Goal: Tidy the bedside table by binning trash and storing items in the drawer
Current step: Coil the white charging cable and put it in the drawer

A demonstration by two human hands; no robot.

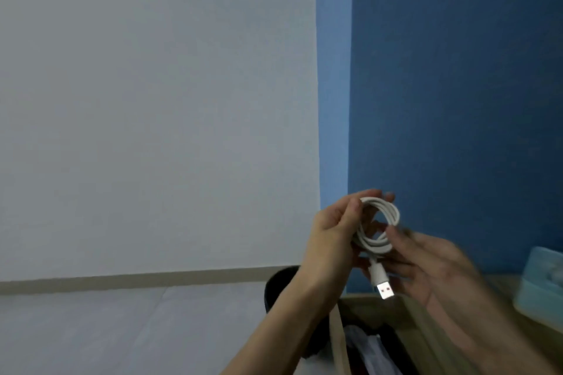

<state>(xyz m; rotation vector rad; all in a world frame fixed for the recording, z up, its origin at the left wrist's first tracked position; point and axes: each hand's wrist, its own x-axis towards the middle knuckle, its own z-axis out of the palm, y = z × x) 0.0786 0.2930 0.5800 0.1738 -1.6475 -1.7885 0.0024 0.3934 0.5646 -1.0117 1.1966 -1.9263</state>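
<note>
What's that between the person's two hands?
A coiled white cable, seen in the head view. The left hand grips the coil, the blurred right hand is at its lower side, and the USB plug hangs down between them.

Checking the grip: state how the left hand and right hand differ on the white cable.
The left hand grips the coiled white cable and is sharp in view. The right hand is blurred, palm showing, fingers stretched under the coil; whether it grips is unclear. Both are raised above the open drawer.
</note>
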